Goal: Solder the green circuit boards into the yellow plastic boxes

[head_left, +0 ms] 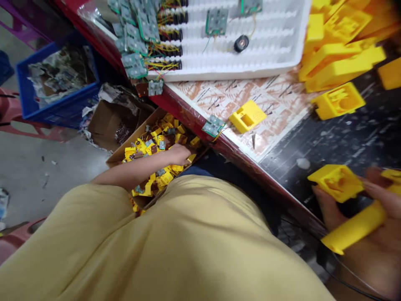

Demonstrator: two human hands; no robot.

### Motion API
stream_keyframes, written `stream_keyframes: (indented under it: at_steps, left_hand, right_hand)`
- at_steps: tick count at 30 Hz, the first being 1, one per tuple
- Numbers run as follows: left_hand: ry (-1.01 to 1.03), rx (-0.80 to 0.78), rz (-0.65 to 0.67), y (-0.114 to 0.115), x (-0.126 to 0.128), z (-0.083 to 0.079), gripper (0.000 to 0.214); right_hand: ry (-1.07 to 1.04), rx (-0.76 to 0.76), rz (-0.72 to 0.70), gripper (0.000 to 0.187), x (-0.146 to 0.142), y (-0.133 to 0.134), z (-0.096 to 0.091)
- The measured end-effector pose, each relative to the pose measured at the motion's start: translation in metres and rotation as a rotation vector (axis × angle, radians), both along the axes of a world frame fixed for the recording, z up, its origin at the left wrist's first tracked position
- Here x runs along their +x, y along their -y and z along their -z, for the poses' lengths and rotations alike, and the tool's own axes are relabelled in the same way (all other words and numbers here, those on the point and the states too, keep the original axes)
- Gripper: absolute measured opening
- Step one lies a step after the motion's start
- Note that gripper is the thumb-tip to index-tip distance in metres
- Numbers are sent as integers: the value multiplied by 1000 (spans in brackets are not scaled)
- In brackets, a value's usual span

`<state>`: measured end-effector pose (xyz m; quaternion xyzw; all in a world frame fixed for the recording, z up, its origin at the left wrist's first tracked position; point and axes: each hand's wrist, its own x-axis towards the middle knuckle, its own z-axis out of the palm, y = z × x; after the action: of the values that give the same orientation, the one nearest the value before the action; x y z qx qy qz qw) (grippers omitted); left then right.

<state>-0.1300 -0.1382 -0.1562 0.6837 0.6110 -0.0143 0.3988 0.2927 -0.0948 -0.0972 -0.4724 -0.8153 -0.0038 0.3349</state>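
Note:
My left hand [180,154] reaches down into a cardboard box [114,158] of yellow plastic housings and small circuit boards. Its fingers are curled, with a yellow plastic piece [191,158] at the fingertips. On the right, my right hand [360,225] grips an open yellow plastic housing [340,183] between thumb and fingers. A long rounded yellow part [355,228] lies across the same hand. On the table's near edge rests a green circuit board [214,126], beside another yellow housing [248,116] with a square opening.
A white foam tray [266,62] carries wired circuit boards [134,37] and a small round speaker [241,43]. Yellow housings [341,62] are piled at the upper right. A blue crate [59,113] stands on the floor at left. The table's red edge [188,113] runs diagonally.

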Motion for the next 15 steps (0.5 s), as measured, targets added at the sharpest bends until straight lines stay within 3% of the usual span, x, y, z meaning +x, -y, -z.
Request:
stream_keyframes:
  at_steps: [2,6,9,11,13,15]
  left_hand:
    - [100,-24,-105,-4,-16,-14,47]
    - [351,-65,-362,-1,-37,-41,67]
    - [725,-253,-741,5,-36,-52,55]
    - [904,-386,-893,10,-31,-60,47]
    - [912,-362,-788,12,-21,-74,50]
    - [791,-149,-492,12,-4,-94,55]
  right_hand:
    - [3,48,-39,73,-3,0,-2]
    - [-139,-130,-13,80,-6,6,-4]
    - [-137,-120,-41,82,-3,5,-3]
    - [-64,-6,-90,83,-1,1,-2]
    - [53,120,-85,80,-1,-1,-3]
    - [110,107,-27,73,-3,-1,-6]
